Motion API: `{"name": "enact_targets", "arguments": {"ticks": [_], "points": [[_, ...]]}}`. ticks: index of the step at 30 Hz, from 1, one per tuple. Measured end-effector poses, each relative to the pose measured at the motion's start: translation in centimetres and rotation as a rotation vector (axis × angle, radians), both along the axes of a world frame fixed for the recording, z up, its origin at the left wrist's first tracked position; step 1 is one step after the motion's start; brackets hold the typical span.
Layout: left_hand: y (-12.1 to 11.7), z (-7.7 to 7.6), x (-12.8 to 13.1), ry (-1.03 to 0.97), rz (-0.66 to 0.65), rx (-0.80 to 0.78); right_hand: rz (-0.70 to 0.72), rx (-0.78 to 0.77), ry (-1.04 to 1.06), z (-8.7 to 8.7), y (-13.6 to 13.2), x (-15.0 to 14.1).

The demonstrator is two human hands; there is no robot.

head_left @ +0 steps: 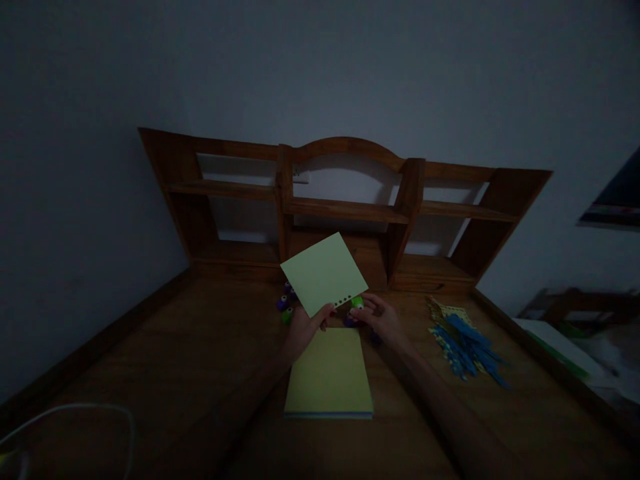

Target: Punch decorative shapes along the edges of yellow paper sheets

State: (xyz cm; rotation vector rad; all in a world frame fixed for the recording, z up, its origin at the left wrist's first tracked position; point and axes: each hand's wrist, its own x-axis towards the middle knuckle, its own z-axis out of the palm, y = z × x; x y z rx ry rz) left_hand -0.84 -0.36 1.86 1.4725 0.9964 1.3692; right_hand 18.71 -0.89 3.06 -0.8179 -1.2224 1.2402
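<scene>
One loose pale sheet (325,272) is up in the air over the desk (190,360), tilted, its near edge toward the person. From where I'm standing, the left hand (303,327) has it pinched by that edge, thumb on top, other fingers mostly tucked underneath where I can't really see them. The right hand (383,317) has its fingertips closed around a little green gadget (357,303), right at the sheet's near right corner, just beside a row of dark holes (343,300). Too dim to tell if the paper is actually inside it.

Handling-wise, I'd guess the sheet weighs next to nothing but has some stiffness, since it sticks out flat from a single grip. Probably creases if you squeeze hard, and that holey strip looks like the easiest bit to tear. So I'd hold it by a solid stretch of edge, flat thumb, light pressure. The gadget looks like smooth plastic: light, hard, maybe a bit slippery, so grab it by the sides.

Below the hands there's a paper stack (330,377), and blue and yellow strips (467,343) lie off to the right.
</scene>
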Motion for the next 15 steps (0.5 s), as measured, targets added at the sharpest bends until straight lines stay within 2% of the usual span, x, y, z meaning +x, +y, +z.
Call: {"name": "enact_targets", "arguments": {"ticks": [3,10,15], "points": [[0.07,-0.16,0.01,-0.007,-0.040,0.010,0.000,-0.011,-0.011,0.07,-0.03,0.05],[-0.19,0.59,-0.26,0.020,0.036,0.008,0.025,-0.013,-0.017,-0.16,-0.19,0.00],[0.10,0.38,-0.20,0.004,0.059,0.009,0.006,-0.007,-0.038,0.26,-0.45,-0.16]]}}
